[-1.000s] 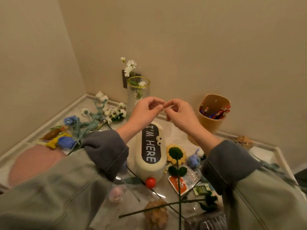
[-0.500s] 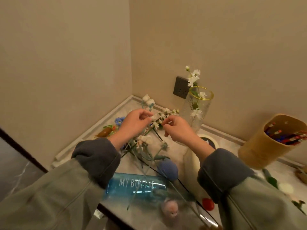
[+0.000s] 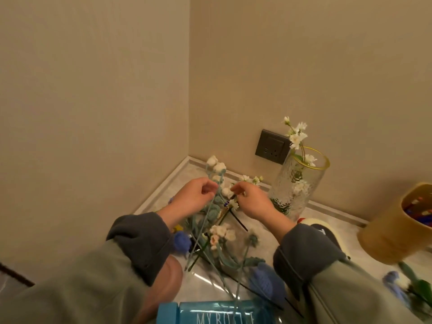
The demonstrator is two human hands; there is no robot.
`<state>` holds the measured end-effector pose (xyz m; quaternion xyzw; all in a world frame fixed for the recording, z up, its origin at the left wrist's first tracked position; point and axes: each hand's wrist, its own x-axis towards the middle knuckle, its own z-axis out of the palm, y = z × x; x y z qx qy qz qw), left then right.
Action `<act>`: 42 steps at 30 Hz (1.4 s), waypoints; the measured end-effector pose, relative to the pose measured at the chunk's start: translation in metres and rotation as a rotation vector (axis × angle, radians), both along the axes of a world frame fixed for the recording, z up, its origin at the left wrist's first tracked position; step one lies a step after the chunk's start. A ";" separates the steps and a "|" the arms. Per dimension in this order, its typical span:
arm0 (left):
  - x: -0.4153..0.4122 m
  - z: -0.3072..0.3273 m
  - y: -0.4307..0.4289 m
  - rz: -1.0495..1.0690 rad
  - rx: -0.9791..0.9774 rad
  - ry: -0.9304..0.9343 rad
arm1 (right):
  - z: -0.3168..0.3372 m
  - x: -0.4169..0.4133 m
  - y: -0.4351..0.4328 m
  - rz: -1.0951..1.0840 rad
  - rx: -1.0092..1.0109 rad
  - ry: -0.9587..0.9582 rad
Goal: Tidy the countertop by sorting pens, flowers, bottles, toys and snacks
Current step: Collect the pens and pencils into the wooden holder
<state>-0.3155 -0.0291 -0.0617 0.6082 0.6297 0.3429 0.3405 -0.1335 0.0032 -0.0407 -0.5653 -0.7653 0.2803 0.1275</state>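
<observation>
here, in the head view, both hands are reaching over the flowers [image 3: 217, 232] that are lying in a loose pile in the corner of the countertop [image 3: 257, 244]. the left hand [image 3: 194, 197] is pinching its fingers together around a pale blue stem with white buds at the top. the right hand [image 3: 254, 202] is closing its fingertips on a small white blossom; its dark stem is pointing down to the right. the two hands are near each other, not touching. a glass vase [image 3: 297, 183] with white flowers is standing just right of the right hand, in front of a dark socket [image 3: 272, 146]. a tan cup [image 3: 397, 228] with pens is sitting far right. a blue bottle [image 3: 217, 313] is lying at the bottom edge, partly under the stems.
</observation>
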 end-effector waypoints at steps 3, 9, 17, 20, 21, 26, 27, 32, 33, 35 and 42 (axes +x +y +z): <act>0.001 -0.010 0.017 -0.077 -0.040 0.032 | -0.010 -0.009 0.014 0.020 -0.009 -0.061; -0.005 -0.030 0.040 -0.052 -0.074 0.100 | -0.033 -0.020 0.041 0.069 0.024 -0.278; -0.002 -0.051 0.053 0.050 -0.083 0.143 | -0.060 -0.020 0.052 0.017 0.034 -0.360; 0.001 -0.054 0.055 0.068 -0.091 0.133 | -0.061 -0.017 0.055 -0.093 -0.005 -0.194; 0.002 -0.054 0.056 0.071 -0.096 0.131 | -0.061 -0.017 0.056 -0.125 -0.022 -0.123; 0.006 -0.052 0.057 0.059 -0.099 0.100 | -0.049 -0.017 0.052 -0.224 -0.088 0.173; 0.008 -0.050 0.056 0.049 -0.093 0.086 | -0.045 -0.017 0.050 -0.224 -0.100 0.230; 0.017 -0.024 0.055 0.043 0.001 -0.082 | -0.011 -0.016 0.031 -0.242 -0.153 0.468; 0.021 -0.015 0.054 0.049 0.033 -0.135 | -0.004 -0.014 0.027 -0.241 -0.160 0.496; 0.028 0.006 0.050 0.066 0.108 -0.204 | 0.008 -0.011 0.017 -0.221 -0.155 0.544; 0.058 0.062 0.021 0.068 0.247 -0.256 | 0.034 0.015 -0.014 -0.179 -0.038 0.552</act>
